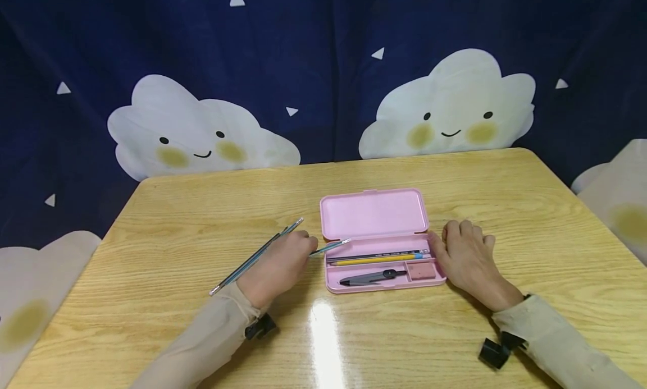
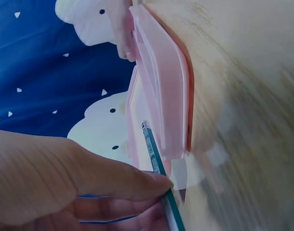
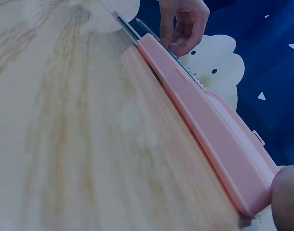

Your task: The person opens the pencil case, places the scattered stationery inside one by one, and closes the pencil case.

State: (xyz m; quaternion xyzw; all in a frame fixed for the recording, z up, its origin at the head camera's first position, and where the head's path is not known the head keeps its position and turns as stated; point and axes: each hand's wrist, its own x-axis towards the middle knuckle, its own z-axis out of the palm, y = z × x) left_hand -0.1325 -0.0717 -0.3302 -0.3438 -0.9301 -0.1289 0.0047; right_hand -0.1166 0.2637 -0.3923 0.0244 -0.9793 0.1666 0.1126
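Note:
My left hand (image 1: 280,262) pinches a teal pencil (image 2: 155,156) between thumb and fingers. That pencil's silver end reaches over the left side of an open pink pencil case (image 1: 374,215). Inside the case lie a yellow pencil (image 1: 376,260) and a dark pencil beside it in the back compartment. In the front one are a grey-and-black compass (image 1: 371,278) and a pink eraser (image 1: 421,270) in its own small section. On the right, my right hand (image 1: 467,260) rests with its thumb against the case's right end, its other fingers on the table side.
Several teal pencils (image 1: 247,264) lie on the wooden table (image 1: 212,209), partly hidden by my left hand and sleeve. A dark blue curtain (image 1: 323,69) with clouds hangs behind the table's far edge. Each wrist wears a small black camera mount.

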